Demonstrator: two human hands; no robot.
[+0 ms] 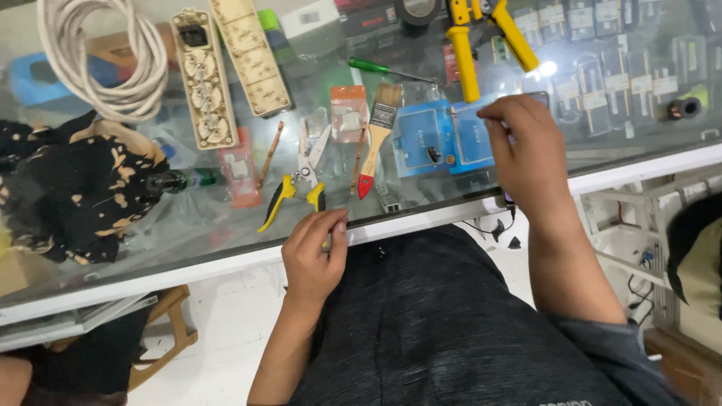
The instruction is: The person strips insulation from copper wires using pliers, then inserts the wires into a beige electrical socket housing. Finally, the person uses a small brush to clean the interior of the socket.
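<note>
Left hand point(314, 256): rests at the near edge of the glass counter point(226, 233), fingers curled loosely, fingertips on the white frame strip. It grips nothing. Nearest thing: yellow-handled snips point(297, 188), lying flat on the glass just beyond the fingertips, handles toward the person.

Right hand point(526, 154): lies on the glass toward the right, fingers bent down over a dark flat phone point(538, 96); only a corner and a bit of the lower edge show past the hand. Whether the fingers clamp it or only lie on it cannot be told.

On the counter:
- 1 paintbrush point(376, 135), wooden handle with red tip, just right of the snips.
- 2 blue packets point(444, 137), side by side, touching the right hand's near side.
- 1 small orange packet point(349, 113), left of the brush head.
- 1 green-handled screwdriver point(387, 71), beyond the brush.
- 1 large yellow-handled tool point(481, 37), at the far edge.
- 2 cream power strips point(226, 68), set side by side, far left of centre.
- 1 coil of white cable point(105, 56), far left.
- 1 black cloth with tan blotches point(68, 188), at the left, a dark bottle point(180, 180) lying beside it.

Under the glass, at the right: rows of small packaged parts point(617, 68).
</note>
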